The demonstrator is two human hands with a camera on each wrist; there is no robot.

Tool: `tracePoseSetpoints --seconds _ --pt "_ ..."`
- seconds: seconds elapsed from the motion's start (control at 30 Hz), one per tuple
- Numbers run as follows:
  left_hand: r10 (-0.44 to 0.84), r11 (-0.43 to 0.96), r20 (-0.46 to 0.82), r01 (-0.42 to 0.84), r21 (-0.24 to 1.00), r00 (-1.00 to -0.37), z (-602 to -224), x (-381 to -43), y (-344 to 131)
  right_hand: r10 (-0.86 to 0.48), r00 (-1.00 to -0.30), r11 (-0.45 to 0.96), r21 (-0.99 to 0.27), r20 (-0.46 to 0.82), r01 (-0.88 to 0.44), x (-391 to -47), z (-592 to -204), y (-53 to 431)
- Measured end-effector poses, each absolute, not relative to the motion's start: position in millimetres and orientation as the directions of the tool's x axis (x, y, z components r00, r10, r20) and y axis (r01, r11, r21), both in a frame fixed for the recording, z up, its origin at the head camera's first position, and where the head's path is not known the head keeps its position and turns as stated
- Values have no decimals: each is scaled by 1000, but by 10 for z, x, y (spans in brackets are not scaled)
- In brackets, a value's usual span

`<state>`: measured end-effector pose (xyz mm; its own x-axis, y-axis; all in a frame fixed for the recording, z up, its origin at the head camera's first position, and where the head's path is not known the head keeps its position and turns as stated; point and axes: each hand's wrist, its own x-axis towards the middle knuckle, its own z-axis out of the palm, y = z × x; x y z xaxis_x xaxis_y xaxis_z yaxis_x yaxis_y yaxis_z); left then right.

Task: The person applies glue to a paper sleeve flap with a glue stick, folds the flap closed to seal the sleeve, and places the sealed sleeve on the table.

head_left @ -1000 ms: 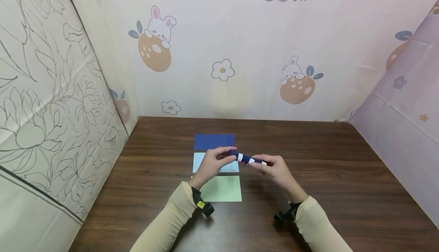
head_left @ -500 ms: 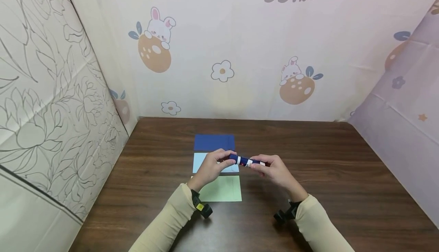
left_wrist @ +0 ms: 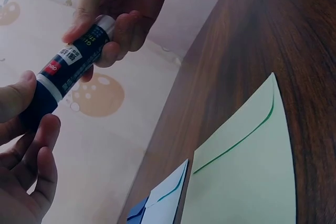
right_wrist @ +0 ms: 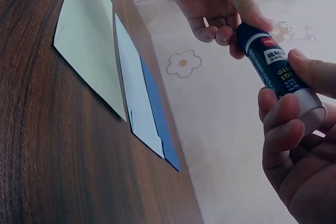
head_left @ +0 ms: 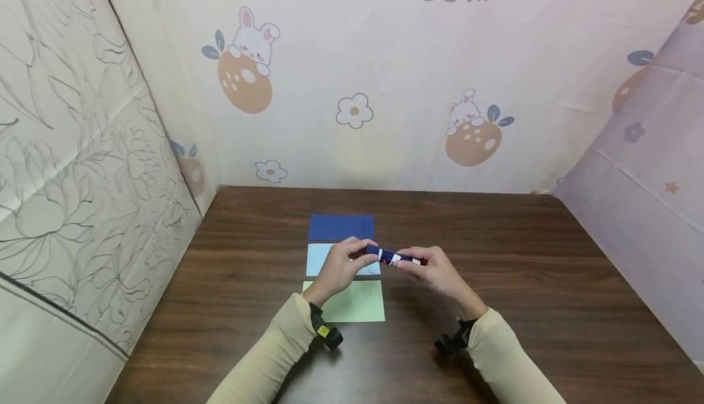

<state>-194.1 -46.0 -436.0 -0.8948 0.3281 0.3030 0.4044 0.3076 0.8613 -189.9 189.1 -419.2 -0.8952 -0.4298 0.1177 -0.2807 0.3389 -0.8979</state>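
Observation:
A dark blue glue stick point(head_left: 387, 257) is held in the air between both hands, its cap end to the left. My left hand point(head_left: 339, 268) pinches the dark blue cap point(left_wrist: 39, 104) between thumb and fingers. On the other end, my right hand point(head_left: 437, 271) grips the labelled body near its white base point(right_wrist: 310, 109). The cap sits on the body in both wrist views. Below the hands lie a light blue envelope point(head_left: 317, 260), partly hidden by the left hand, and a light green envelope point(head_left: 357, 303) nearer the front.
A dark blue envelope point(head_left: 341, 227) lies behind the other two, in one column on the brown wooden table point(head_left: 522, 257). Patterned cloth point(head_left: 357, 55) hangs along the back, with more cloth walls at the left and right.
The glue stick has gone from slanted to nearly level, its cap end dropping slightly. Both hands keep hold of it. The head view has shifted a little.

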Motion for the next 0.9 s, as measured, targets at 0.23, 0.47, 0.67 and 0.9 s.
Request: tracePoseSetpoints --seconds 0.23,0.47,0.67,0.9 --pt "315 304 303 398 865 -899 -4353 -1957 -471 -456 -881 329 -896 126 -299 -1928 -4181 1852" --pt "294 282 307 389 877 -905 -4401 -1945 -462 -450 -885 324 -903 116 -283 -1939 -4211 1831" --pt "304 283 307 393 875 -902 -4386 -1935 -462 -442 -889 323 -903 120 -283 -1921 -4223 1825" --pt "392 350 298 440 827 -871 -4260 -2050 -527 -463 -880 335 -898 106 -285 -1932 -4181 1823"
